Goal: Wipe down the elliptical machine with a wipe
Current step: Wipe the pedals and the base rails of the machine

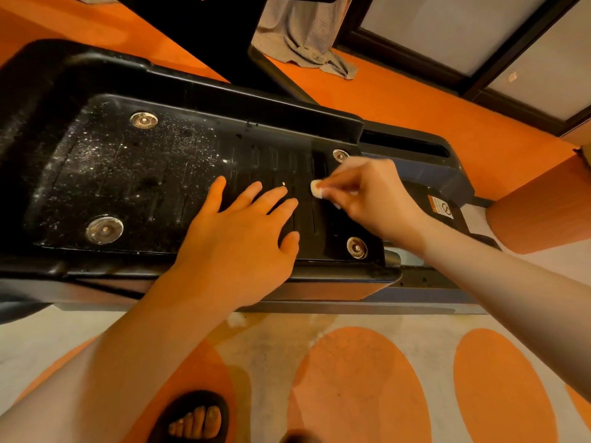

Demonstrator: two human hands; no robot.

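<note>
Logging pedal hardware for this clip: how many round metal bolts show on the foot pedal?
4: far-left bolt, near-left bolt, far-right bolt beside the right hand, near-right bolt. The hands may hide others.

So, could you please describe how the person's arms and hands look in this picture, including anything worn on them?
Both forearms are bare up to the edge of the picture: no sleeves, gloves, watch or bracelets show. The left hand and the right hand carry no visible rings. The nails on the right hand look fairly long and pale; the left hand's nails are too unclear to describe.
</note>
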